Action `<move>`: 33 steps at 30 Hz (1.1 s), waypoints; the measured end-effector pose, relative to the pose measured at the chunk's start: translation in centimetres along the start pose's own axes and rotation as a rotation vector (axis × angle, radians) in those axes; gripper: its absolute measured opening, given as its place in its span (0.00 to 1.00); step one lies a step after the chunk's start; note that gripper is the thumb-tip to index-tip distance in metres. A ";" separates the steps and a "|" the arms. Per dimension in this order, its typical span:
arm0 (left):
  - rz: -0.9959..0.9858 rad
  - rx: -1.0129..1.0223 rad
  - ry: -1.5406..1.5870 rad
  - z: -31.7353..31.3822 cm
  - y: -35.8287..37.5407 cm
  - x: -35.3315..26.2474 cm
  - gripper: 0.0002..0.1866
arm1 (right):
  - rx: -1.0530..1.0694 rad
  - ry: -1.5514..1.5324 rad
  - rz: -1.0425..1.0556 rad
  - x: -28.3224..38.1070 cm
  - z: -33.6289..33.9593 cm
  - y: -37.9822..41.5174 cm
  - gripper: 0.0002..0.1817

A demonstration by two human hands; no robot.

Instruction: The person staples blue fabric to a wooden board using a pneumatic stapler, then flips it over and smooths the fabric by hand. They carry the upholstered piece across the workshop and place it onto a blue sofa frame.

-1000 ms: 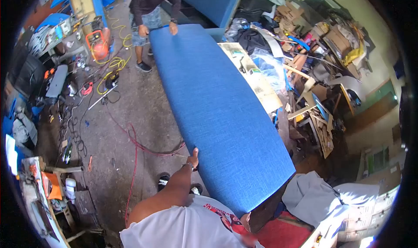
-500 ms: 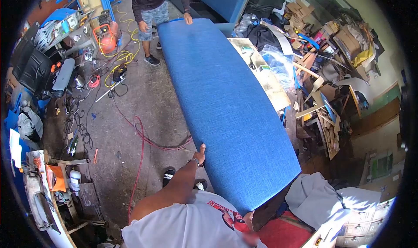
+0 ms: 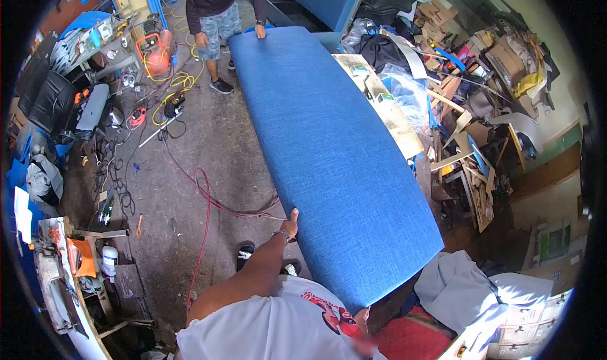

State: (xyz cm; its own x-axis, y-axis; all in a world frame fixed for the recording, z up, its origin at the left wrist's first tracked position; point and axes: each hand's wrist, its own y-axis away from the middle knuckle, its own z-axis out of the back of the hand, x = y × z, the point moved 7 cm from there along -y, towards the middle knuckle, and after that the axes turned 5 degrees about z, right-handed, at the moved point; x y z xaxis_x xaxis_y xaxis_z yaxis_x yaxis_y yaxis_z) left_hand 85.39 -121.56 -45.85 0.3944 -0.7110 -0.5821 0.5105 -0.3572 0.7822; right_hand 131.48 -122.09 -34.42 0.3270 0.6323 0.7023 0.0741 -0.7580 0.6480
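A long blue fabric-covered panel [image 3: 335, 138] with padded edges stretches from me to a co-worker at the far end. My left hand [image 3: 291, 226] grips its left edge, thumb up against the side and fingers hidden underneath. At the near end, my right hand [image 3: 361, 317] holds the short edge close to my shirt; its fingers are mostly out of sight. The co-worker's hand [image 3: 260, 31] rests on the far end, while that person's other hand [image 3: 201, 40] hangs beside the panel.
Red hose [image 3: 207, 214] lies on the floor left of the panel. Beyond it are a yellow hose [image 3: 183, 80], an orange compressor [image 3: 153, 55] and a black chair [image 3: 50, 100]. To the right stand a worktable [image 3: 401, 132] and piled wood scraps [image 3: 471, 183]. Grey cloth [image 3: 455, 287] lies near right.
The panel's near right corner has shifted slightly to the right. The co-worker and their hand on the far end have moved a little left. My hands keep their hold.
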 end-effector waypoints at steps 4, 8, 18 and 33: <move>0.045 0.042 0.013 0.1 1.7 -0.5 0.69 | 0.000 -0.001 0.003 0.1 0.0 0.1 0.59; -0.016 0.038 -0.017 -1.0 -1.3 0.1 0.68 | 0.019 0.013 0.004 0.6 -0.1 -0.4 0.59; 0.039 0.056 -0.002 -1.1 -0.6 0.3 0.70 | 0.009 -0.010 -0.002 1.1 1.1 -0.3 0.60; 0.059 -0.023 -0.024 -1.7 1.0 -0.7 0.70 | 0.037 -0.025 -0.001 2.1 2.7 -0.6 0.60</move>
State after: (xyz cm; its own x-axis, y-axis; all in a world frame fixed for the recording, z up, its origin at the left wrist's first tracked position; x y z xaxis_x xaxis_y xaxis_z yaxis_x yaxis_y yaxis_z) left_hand 86.90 -120.43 -44.99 0.4057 -0.7450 -0.5296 0.5042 -0.3008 0.8095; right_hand 134.70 -120.73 -34.18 0.3505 0.6292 0.6937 0.1090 -0.7631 0.6370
